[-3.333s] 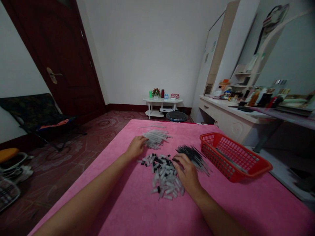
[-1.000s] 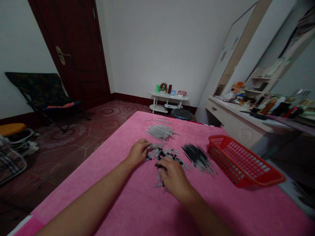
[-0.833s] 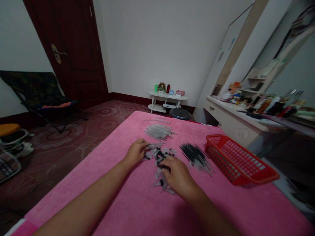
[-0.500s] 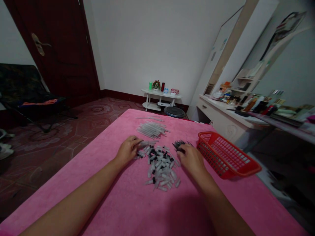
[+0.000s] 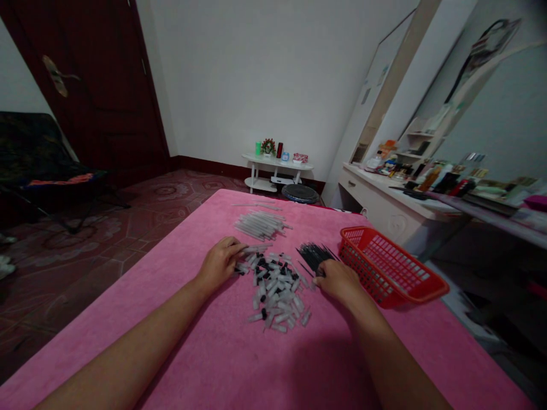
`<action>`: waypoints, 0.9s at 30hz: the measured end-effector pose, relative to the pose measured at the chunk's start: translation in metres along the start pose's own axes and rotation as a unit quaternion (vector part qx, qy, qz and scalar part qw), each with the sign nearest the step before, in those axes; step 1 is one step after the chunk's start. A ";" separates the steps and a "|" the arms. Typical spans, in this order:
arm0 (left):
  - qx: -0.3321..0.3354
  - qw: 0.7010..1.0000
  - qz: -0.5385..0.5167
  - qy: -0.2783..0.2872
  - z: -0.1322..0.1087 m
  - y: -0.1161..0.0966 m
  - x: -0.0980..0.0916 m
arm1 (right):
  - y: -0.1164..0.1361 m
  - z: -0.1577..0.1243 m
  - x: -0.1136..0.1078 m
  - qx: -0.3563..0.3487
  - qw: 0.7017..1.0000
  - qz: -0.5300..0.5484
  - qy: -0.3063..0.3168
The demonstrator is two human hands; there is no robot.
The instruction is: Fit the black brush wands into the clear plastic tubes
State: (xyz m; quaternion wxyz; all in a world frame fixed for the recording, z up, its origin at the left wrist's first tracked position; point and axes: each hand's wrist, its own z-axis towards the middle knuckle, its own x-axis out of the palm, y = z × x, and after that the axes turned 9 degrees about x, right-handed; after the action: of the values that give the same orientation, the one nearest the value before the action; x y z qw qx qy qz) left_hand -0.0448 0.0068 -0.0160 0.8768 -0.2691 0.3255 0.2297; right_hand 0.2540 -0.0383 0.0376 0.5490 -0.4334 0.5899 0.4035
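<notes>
My left hand (image 5: 219, 263) rests on the left side, fingers closed around the near ends of a few pale, thin tubes (image 5: 258, 248). My right hand (image 5: 339, 280) lies at the near edge of a bundle of thin, black, pointed sticks (image 5: 314, 254). Its thumb and forefinger are pinched together at the end of one black stick (image 5: 305, 267); the other fingers are curled out of sight. Between the hands spreads a pile of small, clear, cap-like pieces (image 5: 282, 293), mixed with short black pieces (image 5: 264, 314). Beyond them lies a stack of pale tubes (image 5: 260, 224).
A red plastic basket (image 5: 395, 299) stands on the pink cloth-covered table (image 5: 205, 347), right of my right hand. A cluttered dressing table (image 5: 380, 196) is farther right. Behind the table are a low white stand (image 5: 277, 162) and a round black lid (image 5: 300, 193).
My right hand has drawn back slightly toward me and right, uncovering more of the black sticks. My left hand stays by the pale tubes. The view has shifted a little.
</notes>
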 end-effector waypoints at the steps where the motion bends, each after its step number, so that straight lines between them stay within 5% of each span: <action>1: 0.000 1.000 0.000 0.000 0.000 0.000 0.000 | 0.001 -0.001 0.000 -0.005 1.000 0.005 0.001; 10: 0.014 1.000 0.009 0.004 0.000 -0.002 0.000 | 0.020 -0.006 0.021 -0.010 0.996 0.002 -0.088; 19: 0.033 0.999 0.015 0.002 0.000 -0.007 0.000 | 0.038 -0.024 0.002 -0.202 0.950 0.205 -0.122; 27: 0.055 0.998 0.022 0.023 0.000 -0.014 -0.001 | 0.047 -0.035 -0.002 -0.239 0.935 0.219 -0.140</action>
State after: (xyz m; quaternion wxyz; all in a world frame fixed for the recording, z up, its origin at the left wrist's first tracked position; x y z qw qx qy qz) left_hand -0.0375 -0.0040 -0.0105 0.8772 -0.2183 0.3640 0.2246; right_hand 0.1984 -0.0572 0.0422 0.4038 -0.3509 0.4735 0.6997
